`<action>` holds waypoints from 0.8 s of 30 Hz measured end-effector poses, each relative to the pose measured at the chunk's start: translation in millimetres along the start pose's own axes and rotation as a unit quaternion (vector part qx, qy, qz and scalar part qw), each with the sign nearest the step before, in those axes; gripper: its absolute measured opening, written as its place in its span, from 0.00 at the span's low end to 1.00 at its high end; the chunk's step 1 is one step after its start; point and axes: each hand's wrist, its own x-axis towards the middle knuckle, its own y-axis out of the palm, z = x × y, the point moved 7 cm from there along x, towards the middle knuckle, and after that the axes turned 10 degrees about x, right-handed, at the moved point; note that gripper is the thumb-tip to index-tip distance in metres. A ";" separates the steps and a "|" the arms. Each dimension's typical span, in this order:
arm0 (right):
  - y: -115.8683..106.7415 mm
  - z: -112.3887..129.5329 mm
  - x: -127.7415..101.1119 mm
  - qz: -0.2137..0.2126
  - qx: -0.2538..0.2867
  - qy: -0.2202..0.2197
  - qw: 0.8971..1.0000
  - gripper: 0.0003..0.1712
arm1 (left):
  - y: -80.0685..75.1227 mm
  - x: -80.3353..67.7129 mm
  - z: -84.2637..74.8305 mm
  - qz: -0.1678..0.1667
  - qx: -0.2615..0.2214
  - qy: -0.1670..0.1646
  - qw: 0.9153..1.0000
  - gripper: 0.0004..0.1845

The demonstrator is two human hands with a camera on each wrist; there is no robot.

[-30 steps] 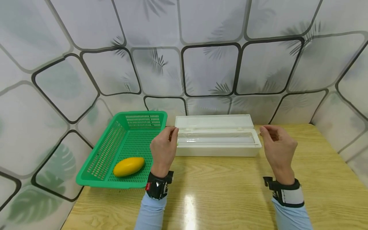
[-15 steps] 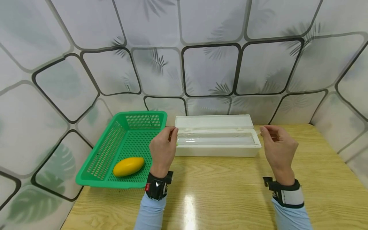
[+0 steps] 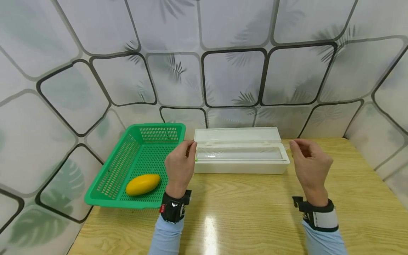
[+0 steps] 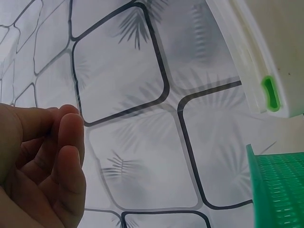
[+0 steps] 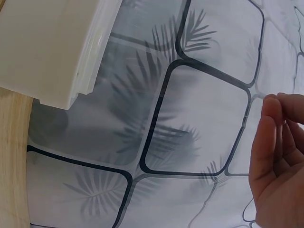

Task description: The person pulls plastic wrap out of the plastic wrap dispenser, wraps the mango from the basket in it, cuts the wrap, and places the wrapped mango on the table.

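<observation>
A long white plastic box [image 3: 241, 158] with its lid open sits in the middle of the frame on the shiny wooden table [image 3: 255, 219]. A thin clear sheet [image 3: 239, 150] stretches over it. The left hand [image 3: 180, 165] and the right hand [image 3: 310, 163] each pinch one end of the sheet, well apart. At lower left, one green holey basket [image 3: 108, 173] holds one smooth yellow mango [image 3: 142, 184].

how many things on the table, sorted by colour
green: 1, basket
yellow: 1, mango
white: 1, box
clear: 1, film
total: 4
</observation>
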 end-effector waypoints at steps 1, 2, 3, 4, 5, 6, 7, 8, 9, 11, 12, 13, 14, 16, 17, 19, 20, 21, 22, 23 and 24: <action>-0.4 0.1 0.1 0.001 -0.002 -0.001 1.000 0.07 | -0.5 0.1 -0.2 -0.001 0.000 0.000 1.000 0.07; -0.8 0.2 0.0 0.001 -0.002 0.000 1.000 0.07 | -1.0 0.4 -0.5 -0.002 0.000 0.001 1.000 0.07; -1.1 0.5 0.1 -0.001 -0.001 0.001 1.000 0.07 | -1.5 0.5 -0.6 -0.003 0.000 0.001 1.000 0.07; -1.4 0.7 0.1 -0.001 -0.001 0.001 1.000 0.07 | -1.8 0.7 -0.8 -0.004 0.000 0.000 1.000 0.07; -1.7 0.9 0.2 -0.002 0.000 0.001 1.000 0.07 | -2.1 0.9 -0.9 -0.003 -0.001 0.000 1.000 0.07; -1.9 1.0 0.4 -0.001 0.001 0.001 1.000 0.06 | -2.4 0.9 -1.0 -0.003 -0.002 0.000 1.000 0.07; -2.1 1.1 0.4 -0.002 0.002 0.002 1.000 0.06 | -2.6 0.9 -1.1 -0.003 -0.004 0.000 1.000 0.07; -2.3 1.1 0.3 -0.003 0.003 0.003 1.000 0.06 | -2.7 0.8 -1.1 -0.002 -0.005 0.000 1.000 0.07; -2.6 1.0 0.2 -0.004 0.004 0.003 1.000 0.06 | -2.9 0.6 -1.1 -0.001 -0.006 0.000 1.000 0.07; -3.2 0.6 0.5 -0.006 0.006 0.002 1.000 0.06 | -3.6 0.5 -1.3 0.000 -0.010 -0.001 1.000 0.07; -3.5 0.4 0.5 -0.007 0.006 0.001 1.000 0.06 | -4.2 0.4 -1.5 -0.001 -0.010 -0.001 1.000 0.07; -3.8 0.1 0.2 -0.008 0.006 0.000 1.000 0.06 | -4.8 0.3 -1.6 0.000 -0.010 -0.001 1.000 0.07; -4.0 -0.4 -0.2 -0.009 0.006 -0.001 1.000 0.05 | -5.4 -0.1 -1.6 -0.001 -0.009 -0.002 1.000 0.07; -4.3 -0.8 -1.0 -0.008 0.005 -0.004 1.000 0.05 | -6.9 -0.6 -1.7 -0.003 -0.007 -0.002 1.000 0.06; -4.4 -0.9 -1.3 -0.008 0.005 -0.006 1.000 0.05 | -7.2 -1.0 -1.6 -0.003 -0.006 -0.001 1.000 0.06; -4.7 -0.9 -1.6 -0.009 0.007 -0.008 1.000 0.05 | -8.0 -1.0 -1.9 -0.004 -0.004 -0.001 1.000 0.06; -4.9 -0.7 -1.4 -0.009 0.007 -0.009 1.000 0.05 | -8.4 -0.8 -2.0 -0.004 -0.004 -0.001 1.000 0.06; -5.1 -0.3 -0.8 -0.010 0.009 -0.011 1.000 0.05 | -8.7 -0.5 -2.3 -0.004 -0.004 0.000 1.000 0.06; -5.4 0.1 -0.4 -0.011 0.011 -0.012 1.000 0.05 | -9.0 -0.1 -2.5 -0.004 -0.005 0.000 1.000 0.06; -5.6 0.4 0.2 -0.012 0.013 -0.013 1.000 0.05 | -9.2 0.4 -2.8 -0.005 -0.006 0.000 1.000 0.07; -5.8 0.7 0.8 -0.013 0.015 -0.013 1.000 0.05 | -9.5 0.8 -3.2 -0.005 -0.007 0.001 1.000 0.07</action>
